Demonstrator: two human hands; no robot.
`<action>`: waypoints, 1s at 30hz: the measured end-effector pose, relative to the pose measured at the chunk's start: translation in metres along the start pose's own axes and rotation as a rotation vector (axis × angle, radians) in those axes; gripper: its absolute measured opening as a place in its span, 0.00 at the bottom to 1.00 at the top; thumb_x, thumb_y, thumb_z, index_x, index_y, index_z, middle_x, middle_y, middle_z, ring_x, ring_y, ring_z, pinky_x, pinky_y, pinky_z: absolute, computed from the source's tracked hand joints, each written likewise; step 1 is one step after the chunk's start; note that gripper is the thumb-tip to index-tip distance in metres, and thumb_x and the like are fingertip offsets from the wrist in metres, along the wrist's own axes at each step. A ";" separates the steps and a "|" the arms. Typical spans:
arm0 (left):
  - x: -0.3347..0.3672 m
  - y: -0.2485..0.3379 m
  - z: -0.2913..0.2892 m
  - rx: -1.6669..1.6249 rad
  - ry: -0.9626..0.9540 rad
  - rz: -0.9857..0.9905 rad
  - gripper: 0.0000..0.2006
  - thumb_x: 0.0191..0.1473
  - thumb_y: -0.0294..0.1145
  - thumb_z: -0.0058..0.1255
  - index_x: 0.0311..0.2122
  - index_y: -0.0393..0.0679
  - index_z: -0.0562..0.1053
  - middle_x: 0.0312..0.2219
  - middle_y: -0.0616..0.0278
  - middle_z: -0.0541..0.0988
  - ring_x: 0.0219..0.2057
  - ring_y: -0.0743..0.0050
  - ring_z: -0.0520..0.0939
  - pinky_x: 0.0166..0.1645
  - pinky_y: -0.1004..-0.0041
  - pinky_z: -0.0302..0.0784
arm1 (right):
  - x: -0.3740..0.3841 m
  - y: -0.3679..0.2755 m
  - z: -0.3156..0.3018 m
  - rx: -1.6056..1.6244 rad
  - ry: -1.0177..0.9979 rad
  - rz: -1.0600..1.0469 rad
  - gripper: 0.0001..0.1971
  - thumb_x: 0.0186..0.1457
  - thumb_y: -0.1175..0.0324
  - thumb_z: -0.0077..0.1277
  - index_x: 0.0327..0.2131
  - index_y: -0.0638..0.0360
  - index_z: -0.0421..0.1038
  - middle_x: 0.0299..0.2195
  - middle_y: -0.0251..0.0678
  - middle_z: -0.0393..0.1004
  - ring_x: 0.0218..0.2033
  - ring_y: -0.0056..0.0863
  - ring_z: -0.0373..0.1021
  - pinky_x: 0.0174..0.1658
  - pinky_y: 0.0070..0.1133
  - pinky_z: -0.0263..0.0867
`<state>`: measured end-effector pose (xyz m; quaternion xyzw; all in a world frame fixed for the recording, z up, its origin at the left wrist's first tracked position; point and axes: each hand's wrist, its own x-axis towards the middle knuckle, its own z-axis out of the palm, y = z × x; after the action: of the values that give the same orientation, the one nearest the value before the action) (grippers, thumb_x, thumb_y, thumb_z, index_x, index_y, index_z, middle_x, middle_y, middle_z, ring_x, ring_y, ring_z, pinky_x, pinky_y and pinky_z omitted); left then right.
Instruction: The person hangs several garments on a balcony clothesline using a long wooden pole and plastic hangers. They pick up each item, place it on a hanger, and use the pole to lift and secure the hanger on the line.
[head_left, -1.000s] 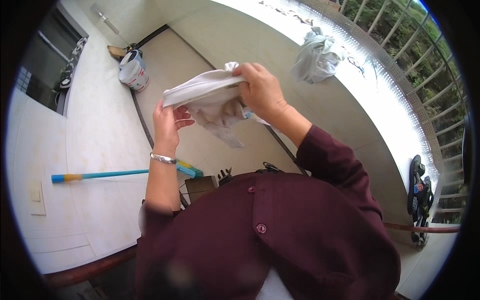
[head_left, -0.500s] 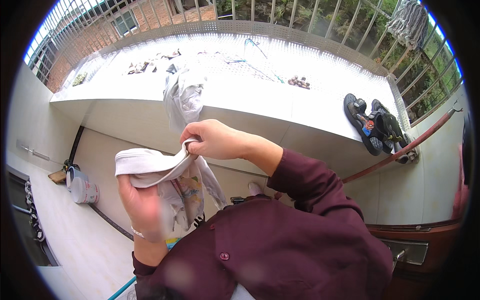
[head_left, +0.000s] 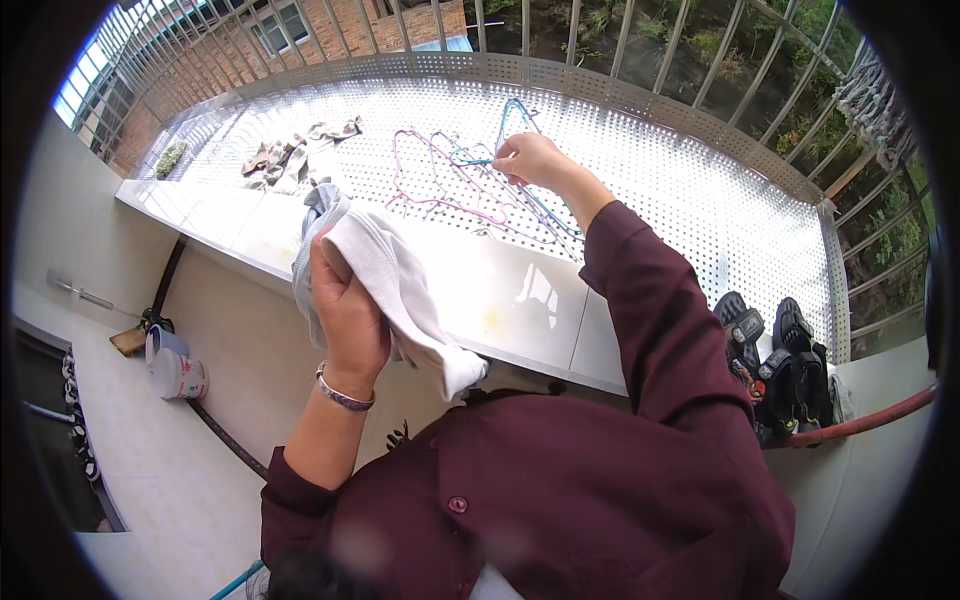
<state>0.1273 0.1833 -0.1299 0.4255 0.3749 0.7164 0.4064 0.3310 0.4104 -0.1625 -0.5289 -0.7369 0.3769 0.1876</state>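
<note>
Two hands are parting: left hand clutching white cloth (now unaided), right hand pinching a blue hanger.

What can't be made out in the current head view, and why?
All in the head view:
Left hand: most fingertips hidden by the white garment.
White garment: full shape lost in its own folds.
Right hand: contact too small, and partly covered by its fingers, to tell whether it grips the blue hanger.
Teal pole: cut off by the lower edge.
</note>
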 end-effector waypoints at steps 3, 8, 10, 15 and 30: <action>0.011 -0.042 0.003 0.146 -0.024 -0.128 0.10 0.58 0.20 0.40 0.45 0.43 0.65 0.37 0.69 0.72 0.36 0.85 0.73 0.40 0.81 0.72 | 0.031 0.035 0.008 -0.287 -0.034 -0.015 0.14 0.52 0.62 0.57 0.38 0.60 0.74 0.31 0.40 0.76 0.35 0.32 0.73 0.40 0.27 0.67; 0.017 -0.064 0.006 0.585 -0.044 -0.111 0.10 0.55 0.20 0.43 0.43 0.41 0.67 0.34 0.65 0.73 0.36 0.81 0.72 0.42 0.78 0.70 | 0.080 0.119 0.033 -0.492 -0.027 0.059 0.14 0.46 0.63 0.58 0.37 0.58 0.75 0.36 0.44 0.76 0.40 0.41 0.72 0.43 0.32 0.67; 0.015 -0.062 0.006 0.742 -0.059 -0.065 0.11 0.53 0.19 0.45 0.43 0.40 0.67 0.33 0.64 0.74 0.35 0.79 0.73 0.41 0.78 0.69 | 0.075 0.118 0.035 -0.464 0.051 0.070 0.13 0.47 0.62 0.57 0.35 0.58 0.75 0.36 0.43 0.76 0.39 0.41 0.72 0.42 0.31 0.67; 0.018 -0.066 0.006 0.763 -0.041 -0.096 0.11 0.52 0.18 0.46 0.42 0.39 0.68 0.29 0.62 0.74 0.32 0.78 0.73 0.39 0.77 0.69 | 0.072 0.115 0.052 -0.485 0.032 0.058 0.16 0.51 0.57 0.55 0.37 0.59 0.69 0.35 0.43 0.74 0.39 0.41 0.72 0.41 0.34 0.67; 0.029 -0.064 0.016 0.815 -0.076 -0.154 0.06 0.52 0.20 0.46 0.37 0.38 0.68 0.26 0.61 0.74 0.29 0.76 0.73 0.36 0.76 0.69 | 0.079 0.113 0.053 -0.375 0.319 0.001 0.08 0.56 0.68 0.42 0.36 0.60 0.65 0.38 0.47 0.69 0.38 0.47 0.70 0.41 0.37 0.67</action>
<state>0.1502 0.2372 -0.1722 0.5485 0.6432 0.4605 0.2708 0.3380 0.4820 -0.2921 -0.6077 -0.7547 0.1456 0.1999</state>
